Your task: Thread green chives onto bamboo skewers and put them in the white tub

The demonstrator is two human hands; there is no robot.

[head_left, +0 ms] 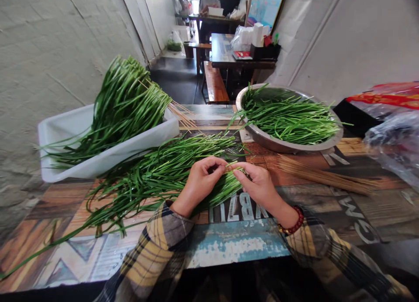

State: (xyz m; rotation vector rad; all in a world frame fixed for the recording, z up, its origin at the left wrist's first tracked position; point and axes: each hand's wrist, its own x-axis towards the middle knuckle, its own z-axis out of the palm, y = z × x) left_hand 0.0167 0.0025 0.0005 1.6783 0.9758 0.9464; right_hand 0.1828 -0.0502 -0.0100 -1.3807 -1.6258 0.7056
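My left hand [200,182] and my right hand [255,183] meet over the table, both with fingers pinched on a small bundle of green chives [225,189]. The fingertips touch near the middle of the bundle. Behind and left of my hands a large loose pile of chives [157,169] lies across the table. My right wrist wears a red bead bracelet [293,225]. Both sleeves are yellow plaid.
A white plastic tub [65,129] at the left holds skewered chives. A metal bowl [281,142] at the back right holds more chives. Bamboo skewers [324,176] lie at the right. Plastic bags [393,136] sit far right. A person sits at a distant table [209,1].
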